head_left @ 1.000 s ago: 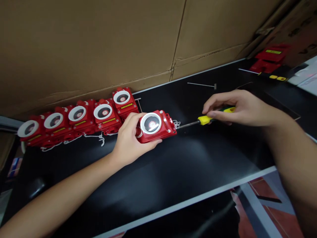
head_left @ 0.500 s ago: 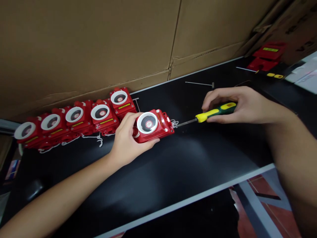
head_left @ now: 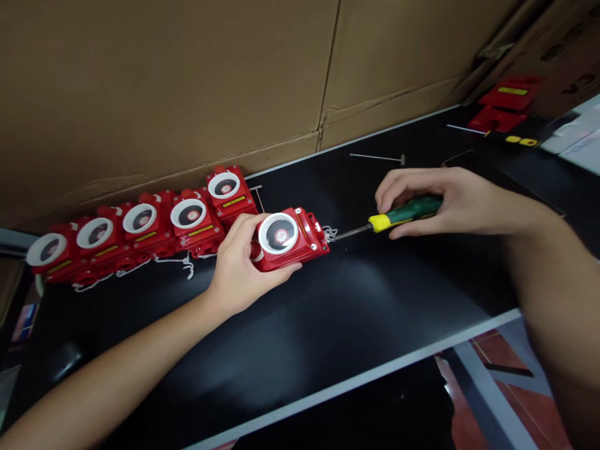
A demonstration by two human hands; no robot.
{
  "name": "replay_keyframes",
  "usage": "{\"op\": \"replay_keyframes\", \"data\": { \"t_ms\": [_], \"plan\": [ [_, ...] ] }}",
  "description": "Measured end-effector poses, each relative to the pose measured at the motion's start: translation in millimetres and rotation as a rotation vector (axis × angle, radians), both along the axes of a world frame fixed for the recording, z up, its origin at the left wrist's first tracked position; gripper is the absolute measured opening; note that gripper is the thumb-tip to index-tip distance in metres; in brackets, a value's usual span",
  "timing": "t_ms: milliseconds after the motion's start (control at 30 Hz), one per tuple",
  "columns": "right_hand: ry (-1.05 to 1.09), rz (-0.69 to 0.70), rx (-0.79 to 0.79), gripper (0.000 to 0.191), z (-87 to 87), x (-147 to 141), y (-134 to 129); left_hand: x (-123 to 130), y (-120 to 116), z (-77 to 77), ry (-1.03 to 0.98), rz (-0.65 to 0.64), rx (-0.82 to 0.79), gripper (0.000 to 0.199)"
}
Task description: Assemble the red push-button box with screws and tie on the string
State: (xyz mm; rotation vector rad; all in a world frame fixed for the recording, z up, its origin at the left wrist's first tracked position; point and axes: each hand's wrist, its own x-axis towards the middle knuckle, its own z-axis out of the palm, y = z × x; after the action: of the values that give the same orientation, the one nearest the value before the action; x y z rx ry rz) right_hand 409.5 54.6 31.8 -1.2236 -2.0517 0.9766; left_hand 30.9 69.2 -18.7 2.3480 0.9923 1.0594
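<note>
My left hand (head_left: 241, 269) grips a red box-shaped device (head_left: 307, 240) on the black table, thumb along its near side and fingers behind. A white ring surrounds a dark round centre on the device's top. In my right hand (head_left: 417, 200) is a screwdriver (head_left: 379, 223) with a green and yellow handle, held between thumb and fingers. Its metal shaft points left and its tip reaches the device's right end, beside a white looped cord (head_left: 329, 232). The exact contact of the tip is too small to make out.
Several similar red devices (head_left: 190, 215) stand in a row at the left against cardboard (head_left: 187, 81). Behind my right hand lies a thin metal rod (head_left: 377, 157). Another screwdriver (head_left: 513, 140), red parts (head_left: 510, 94) and a white box (head_left: 579, 140) are at the far right.
The screwdriver handle has turned, now showing more green and less yellow on top. My right hand's fingers have shifted slightly left. My left hand and the device have barely moved.
</note>
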Motion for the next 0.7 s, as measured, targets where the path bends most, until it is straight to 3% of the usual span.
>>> {"op": "replay_keyframes", "data": {
  "t_ms": [133,433,600,700],
  "plan": [
    [0.011,0.016,0.074,0.025,0.1,-1.4,-1.7,-1.0,-0.8,2.5,0.033,0.018,-0.014,0.066],
    [0.109,-0.114,-0.066,0.038,3.6,-5.0,-8.4,-1.6,-0.4,2.1,0.036,0.037,-0.043,0.066],
    [0.053,-0.066,-0.188,0.045,0.3,-3.3,-5.4,-1.5,-0.5,2.5,0.038,0.029,-0.053,0.065],
    [0.033,-0.037,-0.182,0.044,-0.6,-1.6,-3.6,-1.1,-0.4,2.8,0.031,0.021,-0.046,0.064]
  ]
}}
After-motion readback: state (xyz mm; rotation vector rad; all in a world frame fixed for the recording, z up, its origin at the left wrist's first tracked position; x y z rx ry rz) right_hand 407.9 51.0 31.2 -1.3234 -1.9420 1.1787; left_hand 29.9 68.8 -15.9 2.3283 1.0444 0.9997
